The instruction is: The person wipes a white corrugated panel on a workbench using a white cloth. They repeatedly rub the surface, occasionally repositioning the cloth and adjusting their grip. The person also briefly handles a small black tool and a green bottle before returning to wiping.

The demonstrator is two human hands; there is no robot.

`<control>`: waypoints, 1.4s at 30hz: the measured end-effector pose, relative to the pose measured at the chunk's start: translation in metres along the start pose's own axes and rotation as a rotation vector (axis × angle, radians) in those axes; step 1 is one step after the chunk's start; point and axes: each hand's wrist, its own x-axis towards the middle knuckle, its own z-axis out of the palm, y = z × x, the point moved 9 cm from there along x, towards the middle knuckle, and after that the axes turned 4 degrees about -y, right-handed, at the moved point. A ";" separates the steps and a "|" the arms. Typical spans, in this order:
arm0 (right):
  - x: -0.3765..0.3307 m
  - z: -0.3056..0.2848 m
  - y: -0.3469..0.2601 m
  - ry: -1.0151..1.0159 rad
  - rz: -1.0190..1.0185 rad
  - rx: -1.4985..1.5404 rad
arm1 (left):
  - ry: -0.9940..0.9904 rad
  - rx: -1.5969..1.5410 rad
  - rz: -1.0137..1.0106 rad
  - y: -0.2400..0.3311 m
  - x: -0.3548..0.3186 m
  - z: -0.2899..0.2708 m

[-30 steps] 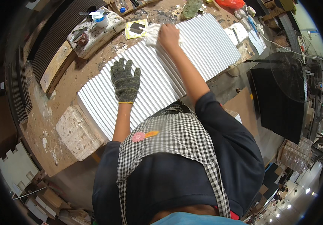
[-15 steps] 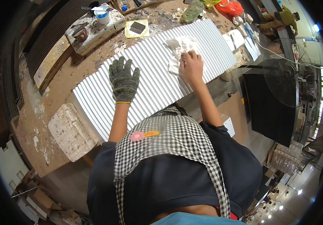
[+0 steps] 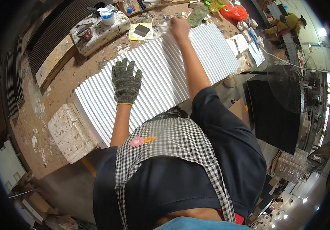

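A white ribbed panel (image 3: 161, 73) lies slantwise across the dusty brown table (image 3: 57, 99), running from about 8 o'clock up toward 1 o'clock. The left hand (image 3: 126, 81), in a grey knit glove, rests flat on the panel with fingers spread wide, gripping nothing. The right hand (image 3: 179, 27) is bare and stretched to the panel's far edge near 12 o'clock, curled around a crumpled white cloth (image 3: 165, 27) (how tightly, I cannot tell). A paint-flecked white foam block (image 3: 71, 134) sits at 9 o'clock just beside the panel's near end. A dark sanding block (image 3: 142, 30) lies on a yellow sheet just left of the cloth.
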 end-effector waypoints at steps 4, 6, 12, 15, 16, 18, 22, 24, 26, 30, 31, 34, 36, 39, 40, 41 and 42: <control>-0.057 -0.090 -0.012 -0.299 0.086 -0.287 | 0.013 -0.003 -0.034 -0.007 -0.007 0.004; -0.110 -0.102 -0.006 -0.525 0.138 -0.023 | 0.031 -0.017 -0.040 -0.006 -0.007 0.001; -0.191 -0.132 -0.017 -0.519 0.063 0.615 | 0.121 -0.138 0.064 0.012 -0.007 -0.026; -0.170 -0.154 0.059 -0.185 0.096 0.291 | 0.101 -0.281 0.077 0.020 -0.016 -0.023; -0.167 -0.160 0.098 -0.088 0.154 0.262 | 0.069 -0.346 0.116 0.031 -0.015 -0.020; -0.160 -0.165 0.167 0.008 0.316 0.183 | 0.000 -0.363 0.210 0.062 -0.016 -0.021; -0.130 -0.158 0.280 0.270 0.336 0.109 | 0.073 -0.353 0.584 0.129 -0.023 -0.030; -0.132 -0.140 0.354 0.370 0.501 0.068 | -0.113 -0.263 0.584 0.150 -0.025 -0.004; -0.125 -0.114 0.426 0.048 0.585 -0.262 | -0.150 -0.368 0.620 0.163 -0.024 0.011; -0.082 -0.090 0.370 0.081 0.681 -0.265 | -0.104 -0.307 0.508 0.134 -0.029 0.001; -0.075 -0.086 0.370 0.085 0.742 -0.245 | -0.111 -0.303 0.491 0.130 -0.029 0.001; -0.094 -0.093 0.506 0.288 0.823 -0.193 | -0.130 -0.427 0.587 0.160 -0.024 0.002; -0.061 -0.072 0.483 0.125 0.757 -0.231 | -0.086 -0.436 0.521 0.146 -0.027 -0.018; -0.071 -0.061 0.498 -0.085 0.733 -0.293 | -0.117 -0.350 0.466 0.144 -0.023 -0.028; -0.073 -0.064 0.510 -0.143 0.731 -0.327 | -0.127 -0.301 0.468 0.152 -0.020 -0.042; -0.073 -0.067 0.519 -0.170 0.736 -0.353 | -0.114 -0.351 0.470 0.152 -0.020 -0.048; -0.077 -0.075 0.529 -0.174 0.742 -0.375 | -0.109 -0.413 0.488 0.153 -0.020 -0.051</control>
